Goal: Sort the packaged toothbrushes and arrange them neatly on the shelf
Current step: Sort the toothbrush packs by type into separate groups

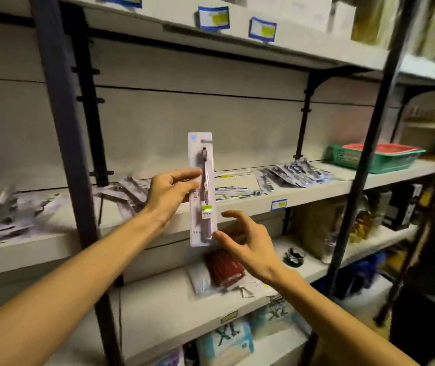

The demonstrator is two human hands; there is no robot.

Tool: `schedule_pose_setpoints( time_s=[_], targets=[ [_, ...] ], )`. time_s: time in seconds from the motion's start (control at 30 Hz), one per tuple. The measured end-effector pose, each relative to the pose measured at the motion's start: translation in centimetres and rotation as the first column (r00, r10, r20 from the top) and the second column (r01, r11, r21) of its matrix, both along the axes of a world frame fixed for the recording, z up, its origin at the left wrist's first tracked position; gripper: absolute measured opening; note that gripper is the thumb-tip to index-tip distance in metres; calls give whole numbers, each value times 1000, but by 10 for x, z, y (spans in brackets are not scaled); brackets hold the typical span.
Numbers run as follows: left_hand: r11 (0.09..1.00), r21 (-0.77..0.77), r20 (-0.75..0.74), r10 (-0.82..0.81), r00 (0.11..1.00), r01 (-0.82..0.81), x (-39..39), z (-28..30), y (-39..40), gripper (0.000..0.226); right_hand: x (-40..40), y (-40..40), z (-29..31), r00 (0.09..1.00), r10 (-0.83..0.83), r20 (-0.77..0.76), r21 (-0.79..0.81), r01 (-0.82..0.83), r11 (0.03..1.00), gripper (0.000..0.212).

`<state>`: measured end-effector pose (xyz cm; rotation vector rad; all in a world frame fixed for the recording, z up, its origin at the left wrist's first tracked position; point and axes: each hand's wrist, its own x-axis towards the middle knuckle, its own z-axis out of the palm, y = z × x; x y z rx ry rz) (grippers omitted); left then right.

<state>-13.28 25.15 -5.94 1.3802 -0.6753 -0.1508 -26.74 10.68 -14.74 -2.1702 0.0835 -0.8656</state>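
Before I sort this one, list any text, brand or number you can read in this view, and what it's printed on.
Nothing reads clearly.
Held toothbrush pack in the left hand: vertical print along the card and a green-yellow sticker, too blurred.
Blue-bordered shelf tags on the upper shelf edge: yellow patches, unreadable.
Tag on the middle shelf edge: unreadable.
Blue-white packs on the lowest shelf: large dark marks, unclear.

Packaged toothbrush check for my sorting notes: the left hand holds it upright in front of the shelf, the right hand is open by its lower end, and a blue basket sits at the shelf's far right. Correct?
Nearly. The basket is green, not blue, as the head view shows. The rest holds: the left hand holds the packaged toothbrush upright in front of the shelf, right hand open by its lower end.
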Motion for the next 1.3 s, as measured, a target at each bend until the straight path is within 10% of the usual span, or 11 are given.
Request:
schedule_pose_setpoints(
  time_s=[0.2,0.33,0.5,0.63,0.8,1.13,1.3],
  targets=[
    [992,88,-174,-71,982,88,4,-12,-156,39,-1,-144,10,999,21,-33,199,-14,980,22],
    [991,38,-257,-113,960,127,4,-8,-224,41,7,-196,18,984,171,-52,595,-107,796,15],
    [957,11,-315,-272,909,291,8,1,-288,23,30,-257,21,982,168,-85,585,-87,806,11],
    [879,469,148,21,989,-89,32,2,-299,44,54,-314,39,1000,-21,-17,478,27,878,11],
    [608,706,481,-35,876,-363,68,-19,-258,26,87,-380,61,936,-299,-185,108,322,941,22],
    [472,737,627,-209,750,-484,105,-28,-249,34,123,-395,59,717,-636,-286,-274,575,771,34],
    [460,678,701,-170,693,-573,153,-28,-254,31,152,-372,66,825,-556,-95,-416,475,775,36]
  ],
)
